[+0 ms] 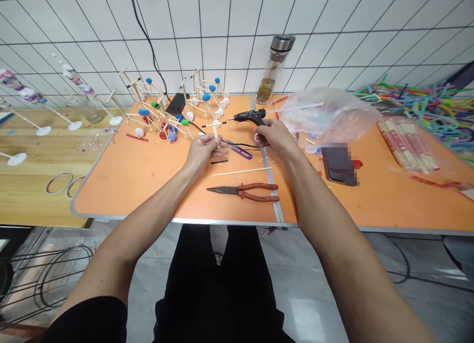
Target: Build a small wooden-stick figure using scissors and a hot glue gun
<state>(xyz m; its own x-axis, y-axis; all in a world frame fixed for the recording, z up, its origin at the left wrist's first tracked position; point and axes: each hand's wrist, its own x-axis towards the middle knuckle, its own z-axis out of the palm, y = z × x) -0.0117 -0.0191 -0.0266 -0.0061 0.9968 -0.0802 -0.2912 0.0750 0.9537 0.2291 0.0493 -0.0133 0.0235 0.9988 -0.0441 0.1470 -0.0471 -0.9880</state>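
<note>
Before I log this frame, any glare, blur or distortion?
Head view throughout: glare patch on the floor; pixel blocks over the phone's right side; colored strips at right soft; wall tile lines fan outward; pliers and glue gun fairly clear.

This looks like a small craft workshop: an orange bench (111,185), with a white-tiled wall (244,17) at 12 o'clock, carries pliers (239,190) at 6 o'clock and a glue gun (250,117) near 12. Stick models (155,105) with coloured balls crowd 10 o'clock; bright thin strips (425,108) lie heaped at 2 o'clock.
</note>
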